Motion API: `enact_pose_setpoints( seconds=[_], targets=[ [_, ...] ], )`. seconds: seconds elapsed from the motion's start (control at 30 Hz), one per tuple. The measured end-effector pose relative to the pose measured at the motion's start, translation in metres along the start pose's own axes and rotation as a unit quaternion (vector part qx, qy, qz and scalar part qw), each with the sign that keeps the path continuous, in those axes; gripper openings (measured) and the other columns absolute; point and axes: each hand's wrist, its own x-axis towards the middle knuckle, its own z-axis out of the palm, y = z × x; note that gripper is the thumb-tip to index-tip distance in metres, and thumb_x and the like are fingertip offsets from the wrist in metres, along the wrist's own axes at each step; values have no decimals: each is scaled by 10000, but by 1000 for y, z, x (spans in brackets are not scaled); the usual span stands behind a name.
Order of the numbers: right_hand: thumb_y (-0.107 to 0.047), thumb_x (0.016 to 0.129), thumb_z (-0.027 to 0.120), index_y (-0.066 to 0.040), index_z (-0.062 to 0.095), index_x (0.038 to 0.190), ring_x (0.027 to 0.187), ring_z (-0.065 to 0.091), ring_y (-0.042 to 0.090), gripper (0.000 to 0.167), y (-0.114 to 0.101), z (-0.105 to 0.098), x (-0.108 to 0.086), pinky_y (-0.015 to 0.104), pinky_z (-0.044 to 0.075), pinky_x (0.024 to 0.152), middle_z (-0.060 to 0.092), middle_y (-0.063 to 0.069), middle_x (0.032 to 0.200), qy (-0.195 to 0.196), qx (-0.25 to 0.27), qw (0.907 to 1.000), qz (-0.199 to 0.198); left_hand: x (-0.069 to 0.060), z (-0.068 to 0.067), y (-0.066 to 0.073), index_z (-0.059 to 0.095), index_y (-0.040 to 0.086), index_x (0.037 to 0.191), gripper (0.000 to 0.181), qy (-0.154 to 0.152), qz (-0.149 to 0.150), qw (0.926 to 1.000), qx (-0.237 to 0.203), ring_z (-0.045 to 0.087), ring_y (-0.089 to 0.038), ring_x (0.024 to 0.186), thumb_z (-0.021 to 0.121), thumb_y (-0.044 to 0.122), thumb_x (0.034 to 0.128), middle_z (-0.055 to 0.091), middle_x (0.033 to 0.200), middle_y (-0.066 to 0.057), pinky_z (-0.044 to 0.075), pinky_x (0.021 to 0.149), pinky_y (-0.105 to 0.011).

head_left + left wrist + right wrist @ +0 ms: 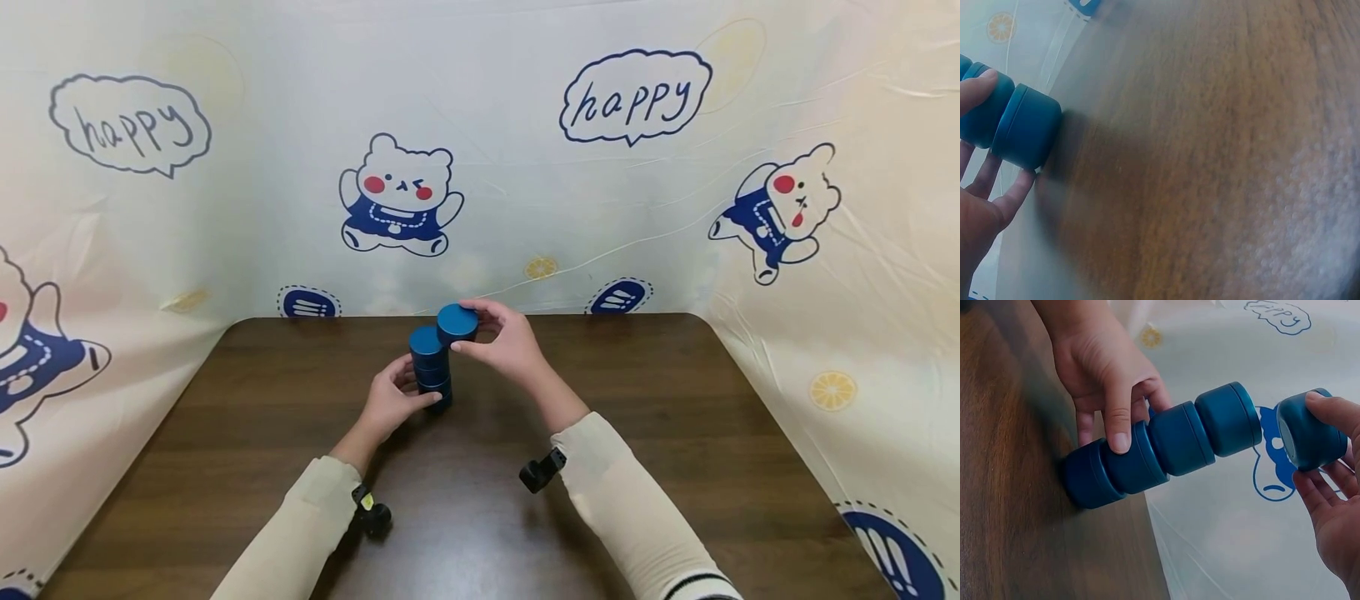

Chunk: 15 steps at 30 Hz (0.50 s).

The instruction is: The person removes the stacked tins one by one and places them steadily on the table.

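Note:
A stack of several small round blue lidded tins (430, 360) stands upright on the dark wooden table (600, 400). My left hand (388, 400) holds the stack low down, thumb on one side and fingers on the other; in the right wrist view the thumb lies on the second tin (1136, 461) from the bottom. Between thumb and fingers, my right hand (510, 340) grips another blue tin (457, 322) by its sides. In the right wrist view this held tin (1310, 434) is apart from the top tin (1229, 419) of the stack, with a small gap between them.
A pale printed cloth (510, 200) hangs behind the table and along its sides. The stack stands near the table's far edge. Small black cameras (540, 472) are strapped at both wrists, over cream sleeves (637, 508).

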Motion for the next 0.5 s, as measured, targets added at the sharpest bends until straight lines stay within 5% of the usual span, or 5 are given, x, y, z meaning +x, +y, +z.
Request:
enact_pose_setpoints(
  seconds=[0.5],
  targets=[
    [-152,798,824,-124,620,1287,1061,620,206,531,8,-6,-7,365,512,951,619,61,1249,91,-99,9999,82,1,-1,-2,465,-11,1388,674,-35,41,10000,-65,525,-426,1205,789,0,796,541,1324,-256,437,1008,-534]
  ],
)
